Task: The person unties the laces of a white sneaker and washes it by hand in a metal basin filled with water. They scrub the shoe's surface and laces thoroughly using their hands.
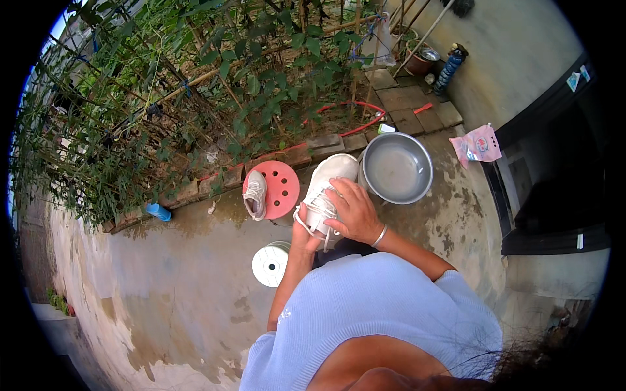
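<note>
A white lace-up sneaker (334, 171) is held up in front of me, toe pointing away. My left hand (304, 236) grips it around the heel end, its fingers partly hidden under the shoe. Over the laced top lies my right hand (357, 212), fingers bent and thumb against the side by the laces (319, 207). Loose lace ends hang near the shoe's opening. Another light sneaker (255, 195) rests on a round pink stool (282, 189) with holes, just left of the held one.
A metal basin (398, 168) with cloudy liquid stands to the right. A white round-topped bucket or stool (270, 265) is at left. Bricks (293, 155) edge a plant bed with a red hose (352, 104). A pink bag (476, 144) lies near the dark doorway; a blue cup (158, 212) lies far left.
</note>
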Tool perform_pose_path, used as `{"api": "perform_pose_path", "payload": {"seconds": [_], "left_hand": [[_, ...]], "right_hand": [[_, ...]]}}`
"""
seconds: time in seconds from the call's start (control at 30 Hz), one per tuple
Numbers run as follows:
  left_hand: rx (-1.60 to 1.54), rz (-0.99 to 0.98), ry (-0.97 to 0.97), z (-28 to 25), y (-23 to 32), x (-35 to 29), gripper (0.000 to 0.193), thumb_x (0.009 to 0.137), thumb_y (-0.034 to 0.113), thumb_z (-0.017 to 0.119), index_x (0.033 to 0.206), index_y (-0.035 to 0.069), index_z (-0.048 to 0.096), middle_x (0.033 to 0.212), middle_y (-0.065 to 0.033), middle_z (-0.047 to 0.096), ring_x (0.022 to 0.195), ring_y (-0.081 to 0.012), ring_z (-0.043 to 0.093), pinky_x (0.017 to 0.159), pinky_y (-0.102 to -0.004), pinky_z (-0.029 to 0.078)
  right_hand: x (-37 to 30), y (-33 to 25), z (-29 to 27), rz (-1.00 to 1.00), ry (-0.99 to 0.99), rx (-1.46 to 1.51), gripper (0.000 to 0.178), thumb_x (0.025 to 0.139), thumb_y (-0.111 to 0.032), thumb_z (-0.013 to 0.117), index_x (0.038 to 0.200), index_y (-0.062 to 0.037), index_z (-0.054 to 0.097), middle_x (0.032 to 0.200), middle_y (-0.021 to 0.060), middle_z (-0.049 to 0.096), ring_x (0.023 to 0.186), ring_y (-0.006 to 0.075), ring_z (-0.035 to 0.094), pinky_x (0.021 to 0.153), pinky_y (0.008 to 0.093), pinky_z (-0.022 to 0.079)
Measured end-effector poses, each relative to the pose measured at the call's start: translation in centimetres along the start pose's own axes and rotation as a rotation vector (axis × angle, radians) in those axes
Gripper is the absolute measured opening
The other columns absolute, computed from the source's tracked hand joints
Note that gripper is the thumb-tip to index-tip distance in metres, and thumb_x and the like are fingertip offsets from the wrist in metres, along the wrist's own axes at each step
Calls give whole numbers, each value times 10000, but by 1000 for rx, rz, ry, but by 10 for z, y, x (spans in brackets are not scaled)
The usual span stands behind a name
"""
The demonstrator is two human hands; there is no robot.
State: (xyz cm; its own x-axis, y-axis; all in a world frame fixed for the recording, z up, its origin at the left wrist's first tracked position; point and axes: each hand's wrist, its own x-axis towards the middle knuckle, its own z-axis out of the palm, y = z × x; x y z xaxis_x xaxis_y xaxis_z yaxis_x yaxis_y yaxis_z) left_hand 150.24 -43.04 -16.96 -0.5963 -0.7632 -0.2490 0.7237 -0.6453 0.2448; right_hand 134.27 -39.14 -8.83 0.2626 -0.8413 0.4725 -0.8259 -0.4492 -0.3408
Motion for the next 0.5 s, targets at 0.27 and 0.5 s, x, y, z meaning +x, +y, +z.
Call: {"api": "perform_pose_path", "payload": {"seconds": [0.27, 0.5], "left_hand": [[29, -121, -85, 5, -30, 18, 612, 953, 514, 387, 1383, 81, 354, 1363, -76, 459, 1234, -245, 461, 1031, -424, 379], [44, 50, 11, 15, -61, 47, 769, 889, 665, 342, 1405, 96, 318, 1409, -80, 401, 1291, -258, 401, 1082, -416, 323]], "right_hand": [[34, 55, 22, 28, -141, -123, 790, 833, -627, 472, 1315, -2, 431, 1435, 195, 348, 1363, 342, 274, 1098, 512, 162], [-35, 27, 65, 125, -149, 192, 676, 913, -549, 372, 1339, -27, 433, 1437, 160, 358, 1376, 327, 253, 1104, 501, 157]]}}
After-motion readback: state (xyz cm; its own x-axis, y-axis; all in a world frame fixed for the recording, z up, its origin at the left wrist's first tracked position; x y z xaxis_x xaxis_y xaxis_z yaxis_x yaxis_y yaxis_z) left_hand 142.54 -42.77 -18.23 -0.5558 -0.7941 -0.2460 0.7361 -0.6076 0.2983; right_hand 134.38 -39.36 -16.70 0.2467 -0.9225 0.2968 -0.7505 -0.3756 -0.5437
